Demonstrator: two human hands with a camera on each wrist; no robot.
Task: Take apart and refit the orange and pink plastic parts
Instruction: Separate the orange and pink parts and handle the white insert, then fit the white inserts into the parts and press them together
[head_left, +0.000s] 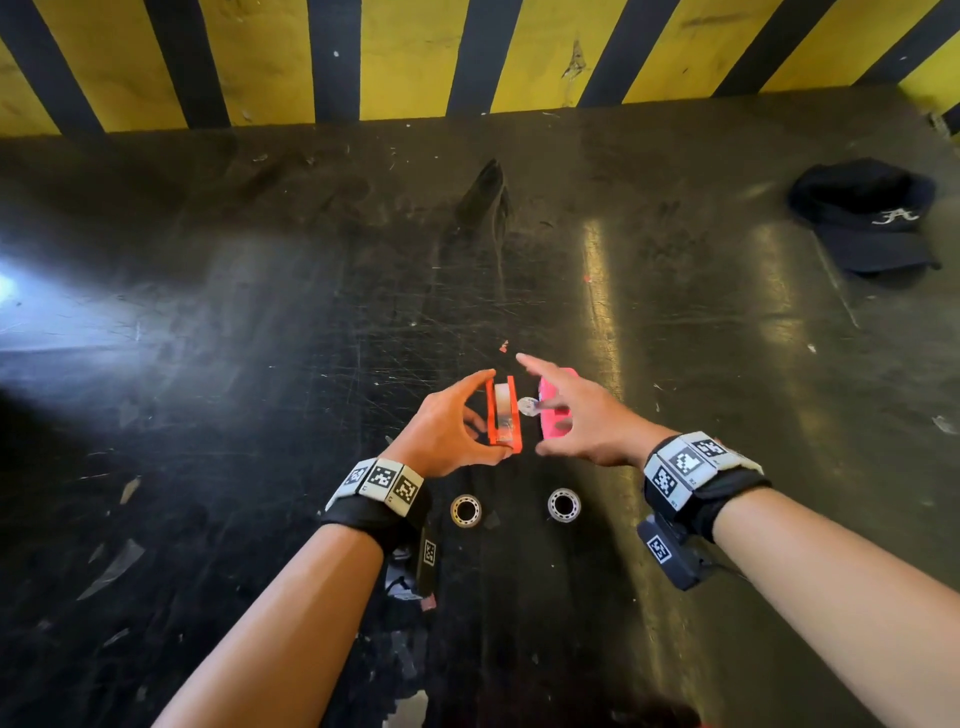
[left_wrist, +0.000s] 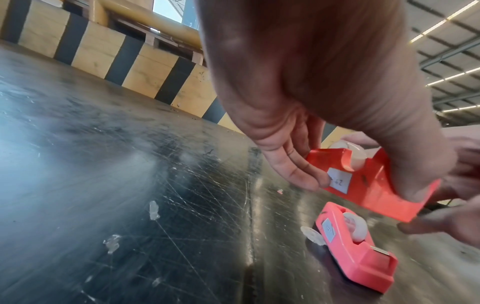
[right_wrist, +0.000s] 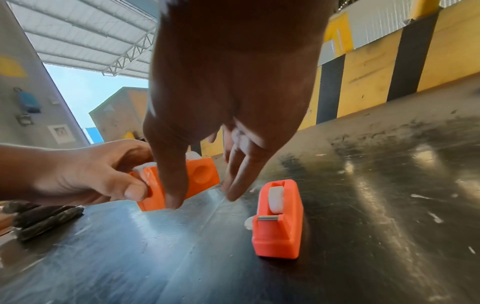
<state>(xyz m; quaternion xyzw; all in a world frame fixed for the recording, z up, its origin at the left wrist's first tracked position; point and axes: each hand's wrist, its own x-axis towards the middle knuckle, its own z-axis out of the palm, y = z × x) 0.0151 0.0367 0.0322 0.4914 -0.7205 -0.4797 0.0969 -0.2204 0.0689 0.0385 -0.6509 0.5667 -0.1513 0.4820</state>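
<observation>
- The left hand (head_left: 447, 431) grips the orange plastic tape dispenser (head_left: 503, 413) end to end, thumb at the near end and fingers curled round the far end; it stands on the scratched black counter (head_left: 260, 338), probably pinned so it cannot slide while its white roll is worked
- Two clear ring-shaped tape cores (head_left: 465, 510) lie near the wrists, apart from the bodies; seemingly parked within reach for refitting
- A small white hub disc (head_left: 528, 406) lies between the two bodies, touching the pink one
- The right hand (head_left: 582, 415) hovers spread, fingers straight, holding nothing; likely poised to take the disc or the pink plastic tape dispenser (head_left: 556, 410), which sits free on the counter just right of the orange one
- A dark cap (head_left: 865, 215) lies far right, well apart
</observation>
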